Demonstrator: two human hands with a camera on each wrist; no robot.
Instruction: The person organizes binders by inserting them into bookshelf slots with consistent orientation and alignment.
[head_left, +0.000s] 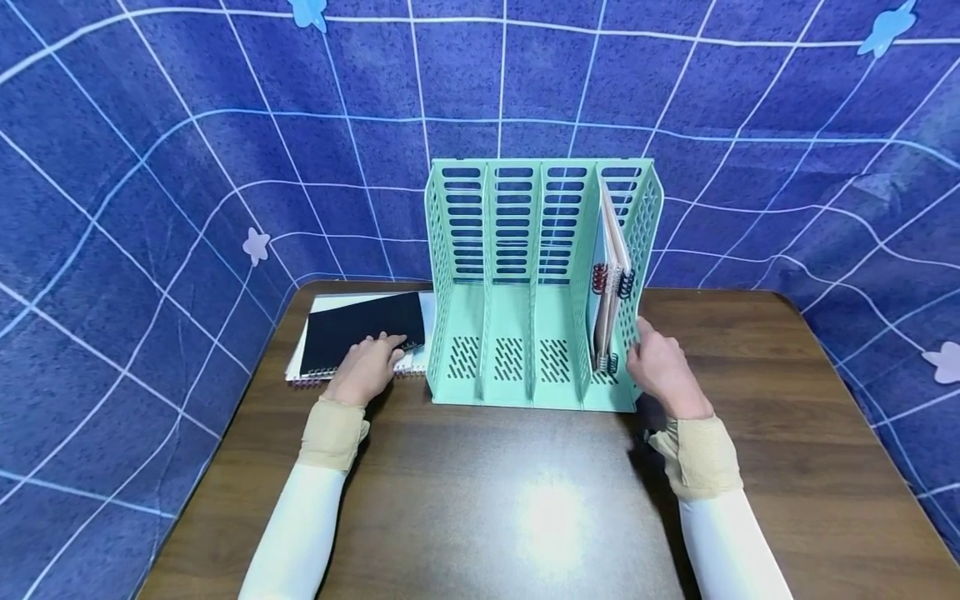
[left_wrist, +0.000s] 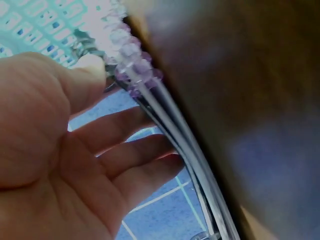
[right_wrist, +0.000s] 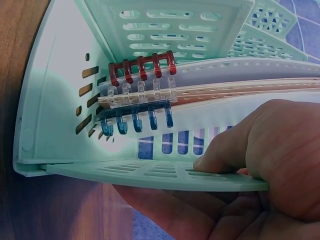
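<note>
My left hand (head_left: 365, 368) lies on a black spiral notebook (head_left: 360, 329), its fingertips touching the cover near the right end. In the left wrist view, its thumb (left_wrist: 87, 77) is beside a dark coil and the other fingers reach to the cover. Under the black notebook are white spiral notebooks (head_left: 295, 367) with clear purplish coils (left_wrist: 132, 60). My right hand (head_left: 669, 371) grips the right wall of a mint-green file rack (head_left: 510, 307), thumb inside and fingers outside. Spiral notebooks (head_left: 609, 275) stand in the rack's rightmost compartment, with red, clear and blue coils.
The rack's dividers (head_left: 533, 333) form several upright slots. It stands on a brown wooden table (head_left: 480, 483), close to the blue gridded backdrop (head_left: 360, 75) behind. The notebook stack lies just left of the rack, against its left side.
</note>
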